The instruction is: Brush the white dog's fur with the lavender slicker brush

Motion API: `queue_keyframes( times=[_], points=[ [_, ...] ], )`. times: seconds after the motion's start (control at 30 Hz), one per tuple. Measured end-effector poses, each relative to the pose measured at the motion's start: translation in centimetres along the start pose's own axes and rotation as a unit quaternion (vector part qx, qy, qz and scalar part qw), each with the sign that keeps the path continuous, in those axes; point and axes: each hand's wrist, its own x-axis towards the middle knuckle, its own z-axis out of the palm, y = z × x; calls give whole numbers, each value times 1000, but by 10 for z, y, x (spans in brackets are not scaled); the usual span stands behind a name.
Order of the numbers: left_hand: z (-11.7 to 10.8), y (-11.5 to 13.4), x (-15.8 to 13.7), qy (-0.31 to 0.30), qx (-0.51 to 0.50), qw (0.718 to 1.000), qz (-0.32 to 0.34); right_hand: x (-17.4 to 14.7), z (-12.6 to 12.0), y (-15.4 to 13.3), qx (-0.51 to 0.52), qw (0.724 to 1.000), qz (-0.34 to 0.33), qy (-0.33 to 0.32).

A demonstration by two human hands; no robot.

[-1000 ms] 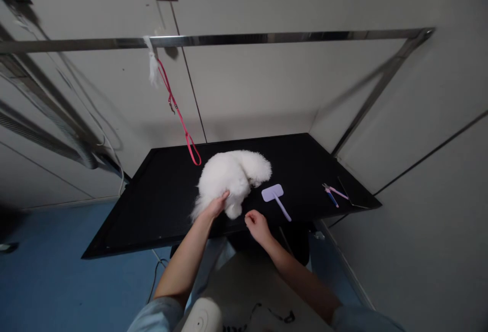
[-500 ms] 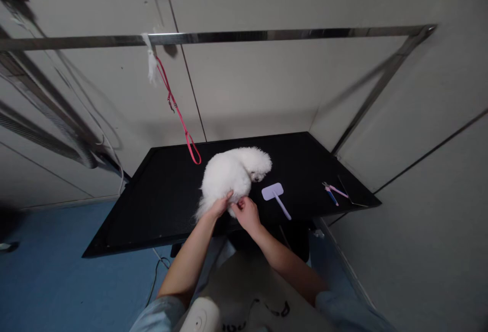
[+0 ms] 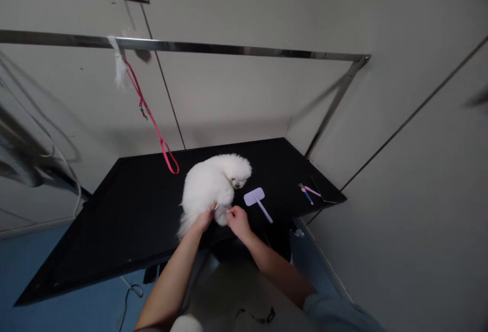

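Observation:
A fluffy white dog (image 3: 208,182) lies curled on a black table (image 3: 148,210), its head turned to the right and towards me. My left hand (image 3: 205,219) is at the dog's near hind side, thumb up and fingers closed round a leg, partly lost in the fur. Just right of it, my right hand (image 3: 239,221) is closed in a pinch against the white fur of the leg; what is between its fingertips is too small to make out. A lilac slicker brush (image 3: 254,197) lies beside my right hand.
Nail clippers with pink and blue handles (image 3: 307,193) lie near the table's right end. A pink lead (image 3: 154,123) hangs from a metal bar (image 3: 229,50) above the table. A grey hose (image 3: 19,164) is at the left, and a cable (image 3: 127,296) lies on the blue floor.
The view has shifted to the right, so everything sits further left. My right hand has drawn slightly away from my left, widening the gap between them. The dog keeps its curled pose.

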Motion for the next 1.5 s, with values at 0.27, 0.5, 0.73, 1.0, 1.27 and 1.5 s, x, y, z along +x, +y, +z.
queue_keyframes(
  times=[0.27, 0.5, 0.73, 1.0, 1.27, 1.5],
  points=[
    [3, -5, -3, 0, -72, 997, 0, 2, 6, 17, 28, 997, 64, -28],
    [-3, 14, -4, 19, -158, 987, -4, -25, -13, 40, 25, 993, 100, -62],
    [-1, 13, -9, 1, -162, 986, -28, -32, -7, -3, -55, 996, -61, -21],
    [4, 19, -8, 40, -166, 984, -39, -20, 0, -13, -113, 980, -166, 8],
    [0, 11, -2, 51, -131, 989, -55, -16, 11, -25, -151, 979, -135, 0],
    [5, 23, -3, 38, -120, 991, -45, -16, 1, -16, -143, 973, -183, 17]
  ],
)
